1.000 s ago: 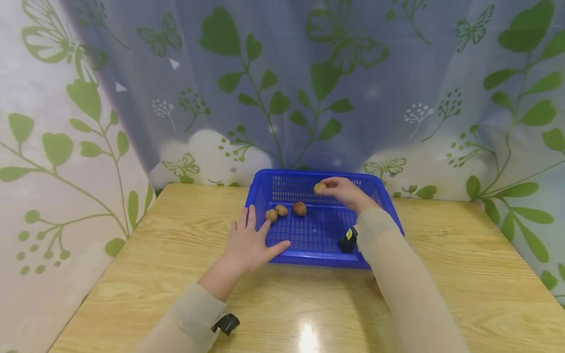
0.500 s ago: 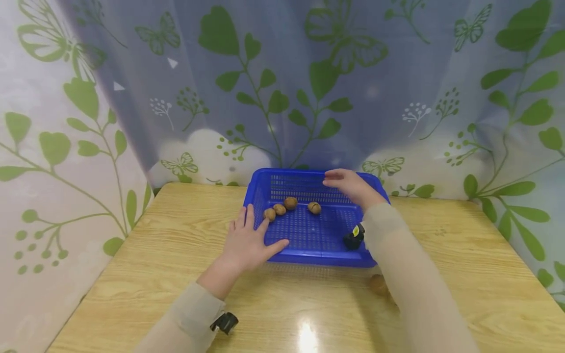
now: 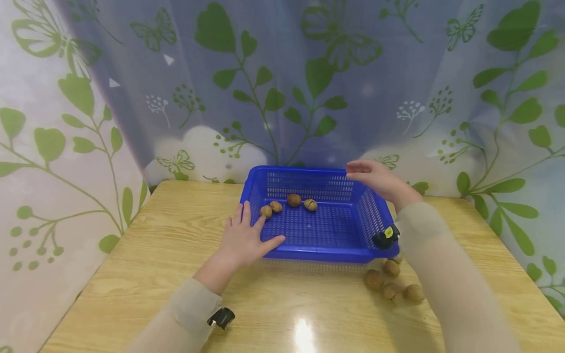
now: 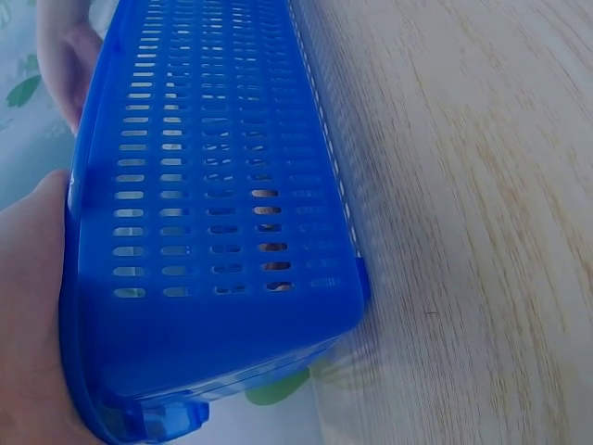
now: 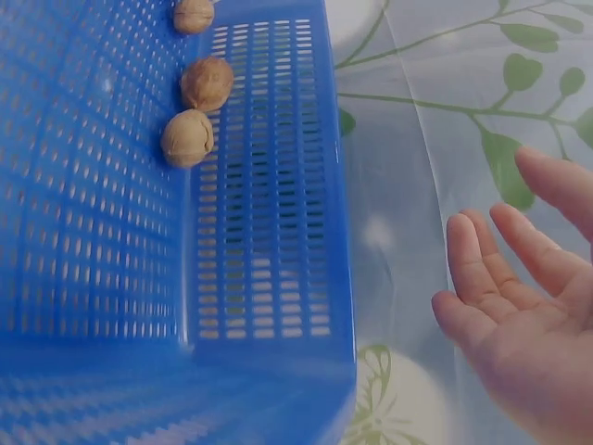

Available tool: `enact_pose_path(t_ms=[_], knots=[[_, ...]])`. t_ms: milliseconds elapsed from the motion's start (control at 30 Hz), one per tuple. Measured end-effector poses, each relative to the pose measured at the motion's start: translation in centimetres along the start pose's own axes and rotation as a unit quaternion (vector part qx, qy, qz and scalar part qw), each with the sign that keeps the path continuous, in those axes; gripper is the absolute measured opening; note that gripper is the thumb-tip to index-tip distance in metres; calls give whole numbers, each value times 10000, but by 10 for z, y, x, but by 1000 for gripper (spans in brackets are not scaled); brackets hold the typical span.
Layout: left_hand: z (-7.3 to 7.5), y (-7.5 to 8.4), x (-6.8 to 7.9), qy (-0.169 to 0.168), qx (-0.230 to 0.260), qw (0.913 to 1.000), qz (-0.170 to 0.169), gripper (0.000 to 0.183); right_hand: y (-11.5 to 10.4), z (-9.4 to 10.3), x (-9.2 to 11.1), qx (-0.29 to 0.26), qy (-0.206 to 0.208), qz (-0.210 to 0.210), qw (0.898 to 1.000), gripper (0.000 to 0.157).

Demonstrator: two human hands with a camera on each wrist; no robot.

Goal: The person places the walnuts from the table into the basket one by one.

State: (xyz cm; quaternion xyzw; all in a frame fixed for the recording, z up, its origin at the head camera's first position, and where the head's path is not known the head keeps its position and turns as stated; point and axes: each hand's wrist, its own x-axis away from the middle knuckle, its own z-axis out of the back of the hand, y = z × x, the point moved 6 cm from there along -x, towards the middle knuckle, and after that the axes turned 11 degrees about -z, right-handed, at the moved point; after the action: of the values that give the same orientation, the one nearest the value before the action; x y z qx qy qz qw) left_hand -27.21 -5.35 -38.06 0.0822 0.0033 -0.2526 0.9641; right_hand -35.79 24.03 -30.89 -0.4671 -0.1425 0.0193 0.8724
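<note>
A blue plastic basket (image 3: 309, 255) with slotted walls stands on the wooden table, and several walnuts lie in it along the back left. One walnut (image 3: 310, 205) shows a crack in its shell; a browner walnut (image 3: 294, 200) sits beside it. My left hand (image 3: 243, 240) rests at the basket's left front corner, fingers spread and straight. In the left wrist view, that hand (image 4: 32, 306) is against the basket's rim. Over the back right rim, my right hand (image 3: 381, 181) holds nothing, its fingers loosely extended, as the right wrist view of the hand (image 5: 528, 306) shows.
More walnuts (image 3: 391, 290) lie on the table (image 3: 273, 314) off the basket's front right corner, partly beside my right sleeve (image 3: 446, 264). A curtain (image 3: 282, 88) printed with leaves and butterflies hangs behind the table.
My right hand has let go of a walnut, which now lies in the basket near the others, and has moved right to the back right rim. The left hand stays put.
</note>
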Motion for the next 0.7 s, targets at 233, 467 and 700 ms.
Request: enact_pose_path(t_ms=[233,467,700], knots=[[0,0,0,-50,56,10000,11,89,13,9,22,-85,-79,52,9999,51],[-2,-2,-1,-89,128,9999,34,89,28,11,40,100,-94,43,9999,52],[-4,-2,-3,-96,126,9999,5,91,45,15,60,105,36,-109,9999,56]])
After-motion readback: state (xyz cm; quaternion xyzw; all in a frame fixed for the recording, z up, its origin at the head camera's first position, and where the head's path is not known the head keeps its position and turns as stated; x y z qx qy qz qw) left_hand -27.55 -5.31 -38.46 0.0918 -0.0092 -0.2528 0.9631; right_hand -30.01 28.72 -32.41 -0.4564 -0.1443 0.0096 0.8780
